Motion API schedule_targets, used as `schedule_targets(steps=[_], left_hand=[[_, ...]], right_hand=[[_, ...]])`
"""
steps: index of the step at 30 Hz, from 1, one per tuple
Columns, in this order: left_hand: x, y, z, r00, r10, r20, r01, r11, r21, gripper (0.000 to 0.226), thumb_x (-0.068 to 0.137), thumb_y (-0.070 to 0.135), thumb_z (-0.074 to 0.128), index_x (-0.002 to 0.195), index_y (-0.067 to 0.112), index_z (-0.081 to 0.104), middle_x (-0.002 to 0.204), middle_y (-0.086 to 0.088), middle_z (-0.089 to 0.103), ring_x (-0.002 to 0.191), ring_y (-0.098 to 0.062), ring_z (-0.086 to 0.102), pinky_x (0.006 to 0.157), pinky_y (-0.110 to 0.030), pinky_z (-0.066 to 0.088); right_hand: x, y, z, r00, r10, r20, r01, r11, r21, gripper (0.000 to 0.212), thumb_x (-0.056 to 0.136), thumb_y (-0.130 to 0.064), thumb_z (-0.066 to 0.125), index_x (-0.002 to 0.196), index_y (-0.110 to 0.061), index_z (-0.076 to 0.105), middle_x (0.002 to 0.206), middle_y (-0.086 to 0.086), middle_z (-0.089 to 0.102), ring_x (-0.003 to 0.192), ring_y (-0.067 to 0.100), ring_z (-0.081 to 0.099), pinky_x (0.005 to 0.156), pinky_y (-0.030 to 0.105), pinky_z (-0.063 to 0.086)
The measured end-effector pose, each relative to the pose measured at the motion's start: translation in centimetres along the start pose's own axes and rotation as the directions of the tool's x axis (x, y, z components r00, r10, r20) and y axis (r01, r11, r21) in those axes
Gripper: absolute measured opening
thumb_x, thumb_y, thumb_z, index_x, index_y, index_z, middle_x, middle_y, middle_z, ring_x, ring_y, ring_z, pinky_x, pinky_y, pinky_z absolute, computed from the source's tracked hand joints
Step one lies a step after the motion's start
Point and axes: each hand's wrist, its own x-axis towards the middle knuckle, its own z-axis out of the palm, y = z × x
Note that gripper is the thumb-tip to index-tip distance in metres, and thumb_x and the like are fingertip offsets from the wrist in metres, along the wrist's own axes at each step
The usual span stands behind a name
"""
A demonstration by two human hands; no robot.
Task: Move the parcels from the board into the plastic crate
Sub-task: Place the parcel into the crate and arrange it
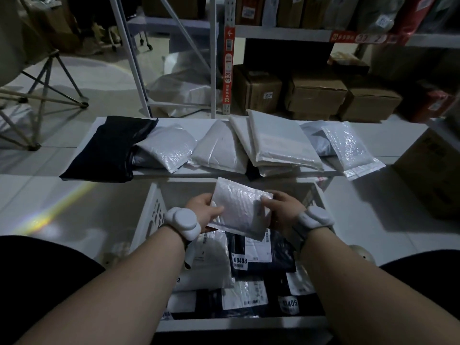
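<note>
Both the left hand (pixel 202 207) and right hand (pixel 283 207) grip a white padded envelope (pixel 240 207) above the crate (pixel 155 207); parcels (pixel 219 148) line the board (pixel 395 135); shelving (pixel 281 33) with boxes (pixel 316 95) behind.

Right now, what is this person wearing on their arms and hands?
Both forearms are bare, with no sleeves showing and no gloves on the left hand or the right hand. Each wrist carries a pale grey device made of rounded, puck-like lobes: the left wrist device and the right wrist device. The right one sits on a darker strap. No cables show.
</note>
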Motion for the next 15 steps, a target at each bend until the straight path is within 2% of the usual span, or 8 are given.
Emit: schedule_targets(steps=[1, 3, 5, 8, 9, 12, 13, 15], left_hand=[[0.1, 0.0, 0.3, 1.0, 0.015, -0.014, -0.015, 1.0, 0.022, 0.012, 0.089, -0.001, 0.058, 0.085, 0.01, 0.061, 0.081, -0.011, 0.062, 0.074, -0.023, 0.058, 0.066, -0.024, 0.05], [0.1, -0.3, 0.4, 0.998, 0.009, -0.058, -0.005, 0.997, 0.077, 0.015, 0.089, 0.005, 0.059, 0.076, 0.011, 0.056, 0.073, -0.008, 0.055, 0.066, -0.019, 0.052, 0.054, -0.019, 0.045], [0.6, -0.7, 0.3, 0.996, -0.056, -0.076, 0.062, 0.995, 0.078, 0.015, 0.091, 0.019, 0.059, 0.081, 0.009, 0.056, 0.082, -0.011, 0.056, 0.076, -0.022, 0.052, 0.064, -0.028, 0.046], [0.8, -0.6, -0.5, 0.982, -0.182, -0.047, 0.183, 0.983, 0.025, 0.038, 0.095, 0.042, 0.047, 0.107, 0.008, 0.058, 0.105, -0.01, 0.06, 0.098, -0.026, 0.058, 0.086, -0.04, 0.054], [0.7, -0.5, -0.7, 0.972, -0.231, -0.04, 0.23, 0.973, -0.015, 0.045, 0.095, 0.049, 0.042, 0.112, 0.01, 0.055, 0.111, -0.008, 0.06, 0.102, -0.027, 0.058, 0.086, -0.044, 0.055], [-0.2, -0.5, -1.2, 0.902, -0.411, 0.134, 0.433, 0.863, -0.26, 0.068, 0.089, 0.069, 0.025, 0.101, 0.011, 0.057, 0.107, -0.013, 0.063, 0.094, -0.032, 0.062, 0.069, -0.037, 0.055], [-0.4, -0.5, -1.2, 0.882, -0.415, 0.222, 0.468, 0.826, -0.315, 0.07, 0.09, 0.069, 0.024, 0.099, 0.009, 0.058, 0.102, -0.016, 0.065, 0.086, -0.032, 0.065, 0.062, -0.033, 0.055], [-0.8, -0.6, -1.2, 0.873, -0.396, 0.283, 0.482, 0.786, -0.388, 0.057, 0.096, 0.054, 0.037, 0.102, 0.002, 0.06, 0.088, -0.018, 0.069, 0.066, -0.027, 0.069, 0.049, -0.025, 0.055]], right_hand=[[0.0, -0.1, 0.1, 0.999, -0.035, -0.029, 0.033, 0.998, -0.051, 0.019, 0.075, -0.016, 0.075, 0.092, -0.02, 0.068, 0.083, 0.011, 0.069, 0.077, 0.03, 0.063, 0.071, 0.046, 0.056], [-0.4, -0.1, 0.6, 0.996, -0.068, -0.064, 0.061, 0.992, -0.114, 0.019, 0.073, -0.008, 0.074, 0.083, -0.023, 0.068, 0.083, 0.01, 0.07, 0.078, 0.032, 0.065, 0.074, 0.05, 0.058], [-0.5, -0.1, 0.7, 0.994, -0.081, -0.072, 0.075, 0.994, -0.083, 0.02, 0.076, -0.005, 0.072, 0.083, -0.023, 0.066, 0.082, 0.009, 0.069, 0.077, 0.031, 0.065, 0.075, 0.048, 0.056], [-0.7, 0.0, 0.8, 0.994, -0.09, -0.062, 0.087, 0.995, -0.046, 0.021, 0.078, -0.002, 0.07, 0.083, -0.022, 0.066, 0.081, 0.008, 0.068, 0.077, 0.03, 0.064, 0.074, 0.046, 0.055], [-1.0, -0.2, 0.8, 0.993, -0.106, -0.055, 0.104, 0.994, -0.044, 0.022, 0.079, -0.001, 0.069, 0.082, -0.022, 0.066, 0.081, 0.009, 0.068, 0.076, 0.031, 0.064, 0.072, 0.044, 0.056], [-1.7, -0.5, 1.0, 0.983, -0.184, -0.023, 0.184, 0.983, 0.004, 0.027, 0.078, 0.01, 0.062, 0.072, -0.015, 0.064, 0.075, 0.011, 0.066, 0.067, 0.027, 0.061, 0.062, 0.036, 0.051], [-1.9, -0.6, 1.0, 0.976, -0.219, -0.003, 0.219, 0.975, 0.024, 0.029, 0.078, 0.015, 0.058, 0.068, -0.012, 0.062, 0.076, 0.011, 0.067, 0.066, 0.026, 0.061, 0.061, 0.035, 0.049], [-2.3, -0.9, 1.1, 0.962, -0.271, 0.029, 0.269, 0.962, 0.052, 0.034, 0.078, 0.022, 0.048, 0.063, -0.007, 0.056, 0.082, 0.012, 0.07, 0.071, 0.024, 0.062, 0.06, 0.032, 0.05]])
